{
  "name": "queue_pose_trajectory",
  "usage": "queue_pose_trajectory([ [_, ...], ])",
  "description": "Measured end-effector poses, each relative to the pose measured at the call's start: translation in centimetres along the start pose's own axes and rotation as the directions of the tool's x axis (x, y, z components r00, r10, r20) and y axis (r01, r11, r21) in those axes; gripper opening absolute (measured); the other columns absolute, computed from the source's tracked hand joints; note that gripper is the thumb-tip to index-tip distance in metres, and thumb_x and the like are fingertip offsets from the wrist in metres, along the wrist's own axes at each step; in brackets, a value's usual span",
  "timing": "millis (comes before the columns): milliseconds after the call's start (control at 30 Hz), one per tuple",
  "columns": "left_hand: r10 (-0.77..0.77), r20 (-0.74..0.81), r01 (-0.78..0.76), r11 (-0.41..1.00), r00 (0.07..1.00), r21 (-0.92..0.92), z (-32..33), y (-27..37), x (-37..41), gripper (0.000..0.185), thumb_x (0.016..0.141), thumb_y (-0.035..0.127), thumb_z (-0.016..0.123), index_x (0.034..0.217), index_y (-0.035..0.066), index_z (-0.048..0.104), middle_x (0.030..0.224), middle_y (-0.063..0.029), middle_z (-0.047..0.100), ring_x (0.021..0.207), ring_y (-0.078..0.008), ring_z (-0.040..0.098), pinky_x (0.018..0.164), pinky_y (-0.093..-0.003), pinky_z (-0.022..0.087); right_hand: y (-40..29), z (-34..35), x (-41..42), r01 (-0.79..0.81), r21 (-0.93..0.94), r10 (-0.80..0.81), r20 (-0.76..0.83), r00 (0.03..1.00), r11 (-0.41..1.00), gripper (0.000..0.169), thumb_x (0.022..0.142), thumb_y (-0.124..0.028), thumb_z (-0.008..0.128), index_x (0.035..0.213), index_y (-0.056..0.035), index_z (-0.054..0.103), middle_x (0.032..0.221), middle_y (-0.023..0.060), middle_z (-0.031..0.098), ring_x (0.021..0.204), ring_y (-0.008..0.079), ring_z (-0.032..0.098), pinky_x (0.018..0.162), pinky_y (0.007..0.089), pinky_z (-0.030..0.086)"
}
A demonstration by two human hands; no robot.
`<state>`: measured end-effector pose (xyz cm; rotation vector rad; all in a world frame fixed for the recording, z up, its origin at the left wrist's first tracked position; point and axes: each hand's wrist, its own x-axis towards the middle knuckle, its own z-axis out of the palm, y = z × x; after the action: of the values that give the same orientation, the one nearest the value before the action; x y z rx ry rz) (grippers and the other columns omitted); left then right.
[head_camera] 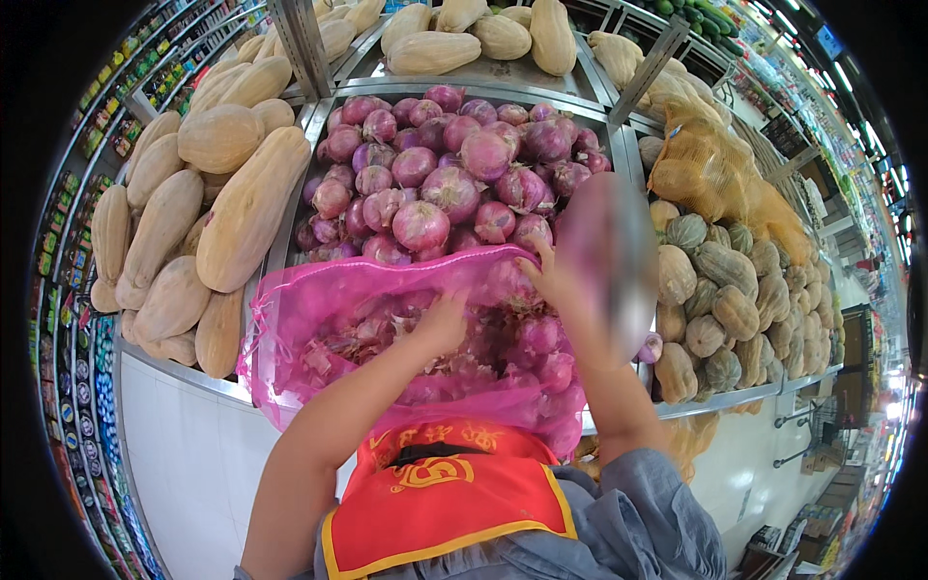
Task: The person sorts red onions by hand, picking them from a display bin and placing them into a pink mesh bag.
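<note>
A pink mesh bag (304, 304) lies open along the near edge of the onion bin, with red onions (554, 370) on its right side. Loose papery onion skins (406, 326) are spread through its middle. My left hand (442, 322) reaches into the bag among these skins. Its fingertips are partly veiled by the mesh, so any grasp is hidden. At the bag's upper right rim is my right hand (547, 275), thumb and finger around the mesh edge. Beyond the rim, red onions (449, 188) are heaped in the metal-edged bin.
Long tan squashes (250, 210) fill the left bin, and more squashes (435, 52) lie at the back. Small pumpkins (725, 268) and an orange mesh sack (699, 170) occupy the right bin. Metal posts (301, 51) rise at the bin corners. A blurred oval covers an area beside my right forearm.
</note>
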<state>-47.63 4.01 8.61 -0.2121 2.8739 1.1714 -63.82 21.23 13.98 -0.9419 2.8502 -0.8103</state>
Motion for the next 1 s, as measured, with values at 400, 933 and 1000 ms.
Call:
queue_pose_trajectory([
  [400, -0.015, 0.012, 0.012, 0.977, 1.0, 0.214, -0.8, 3.9, -2.2, 0.07, 0.066, 0.035, 0.078, 0.125, 0.009, 0.048, 0.119, -0.0189, 0.047, 0.116, -0.0395, 0.044, 0.098, -0.0508, 0.04, 3.4, 4.3, -4.8, -0.201, 0.344, 0.258, -0.129, 0.958, 0.917, 0.017, 0.09, -0.018, 0.057, 0.091, -0.0014, 0.061, 0.085, 0.0233, 0.063, 0.084, 0.0423, 0.061, 0.073, 0.0453, 0.048],
  [933, -0.385, 0.446, 0.549, 0.219, 0.808, -0.806, -1.8, -2.1, -7.1, 0.093, 0.082, 0.01, 0.069, 0.152, 0.021, 0.008, 0.146, -0.0116, 0.034, 0.123, -0.0302, 0.048, 0.083, -0.0487, 0.052, -3.9, 8.6, -11.7, -0.315, 0.589, 0.062, 0.409, 0.91, 0.744, 0.081, 0.081, -0.025, 0.073, 0.144, 0.005, 0.03, 0.134, 0.0253, 0.05, 0.125, 0.029, 0.049, 0.105, 0.0334, 0.037],
  [1000, -0.27, 0.391, 0.427, 0.089, 0.88, -0.9, -2.9, -1.2, -8.3, 0.096, 0.082, 0.014, 0.071, 0.152, 0.023, 0.006, 0.147, -0.0113, 0.033, 0.124, -0.0311, 0.048, 0.084, -0.0514, 0.052, -5.5, 5.8, -12.8, -0.202, 0.603, -0.018, 0.339, 0.94, 0.772, 0.084, 0.074, -0.019, 0.078, 0.144, -0.001, 0.034, 0.134, 0.0215, 0.049, 0.128, 0.0296, 0.045, 0.106, 0.0354, 0.036],
])
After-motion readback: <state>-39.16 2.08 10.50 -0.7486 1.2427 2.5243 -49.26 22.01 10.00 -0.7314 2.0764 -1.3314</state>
